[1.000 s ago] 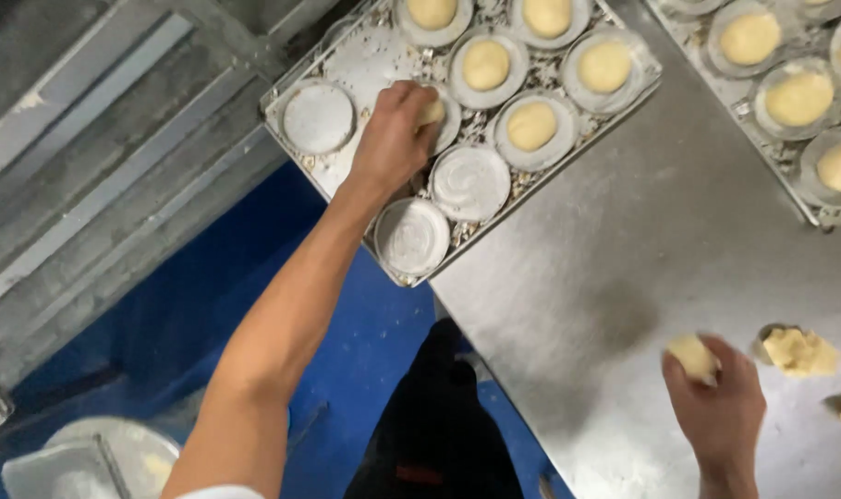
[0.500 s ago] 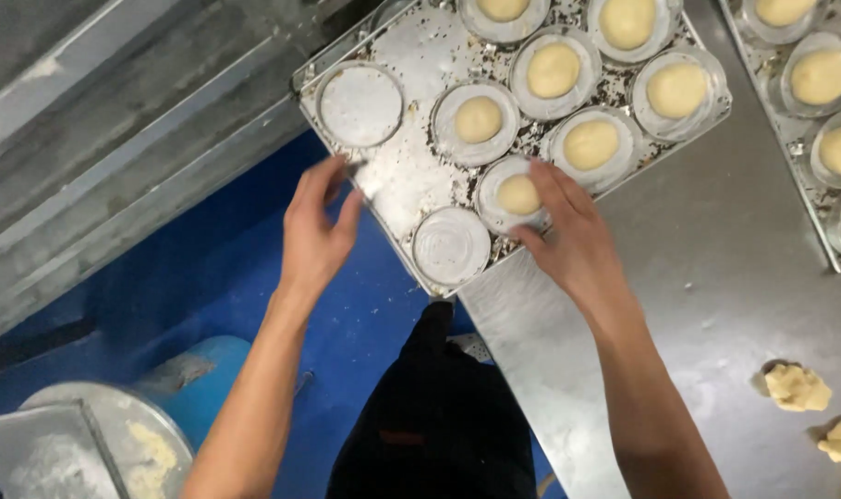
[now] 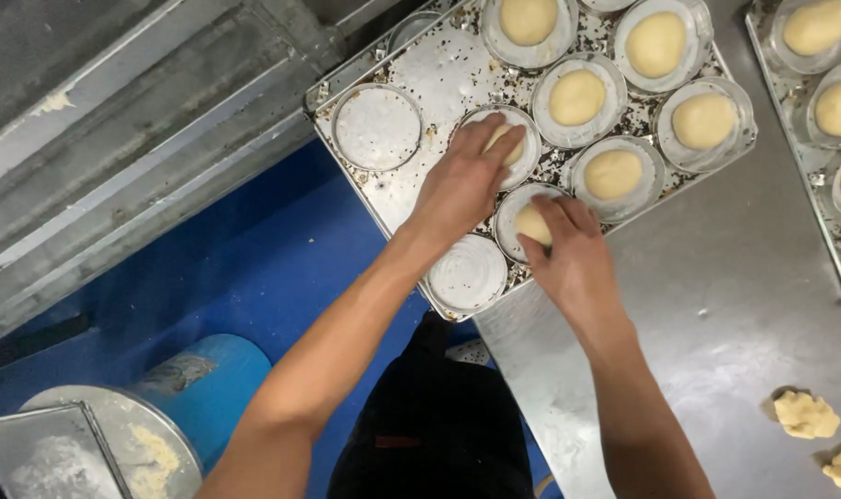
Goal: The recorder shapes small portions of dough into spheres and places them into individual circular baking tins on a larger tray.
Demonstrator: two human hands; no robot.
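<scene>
A metal baking tray [image 3: 439, 69] lies at the top, holding round foil cups. Most cups hold pale dough balls, such as one [image 3: 578, 96]. My left hand [image 3: 462, 185] rests fingers-down on a dough ball [image 3: 505, 139] in a cup at the tray's middle. My right hand [image 3: 573, 254] presses its fingers on another dough ball [image 3: 531, 224] in the cup just below. Two cups stand without dough: one [image 3: 377, 127] at the tray's left and one [image 3: 468, 274] by the near corner.
A second tray of filled cups [image 3: 822, 102] sits at the right on the steel table [image 3: 716, 305]. Two loose dough lumps [image 3: 806, 414] lie at the lower right. A blue drum with a metal bowl [image 3: 152, 434] stands on the blue floor at lower left.
My left hand moved from the tray's left edge onto the middle cup's dough ball. My right hand stays on the dough ball in the lower cup. The view shifted slightly.
</scene>
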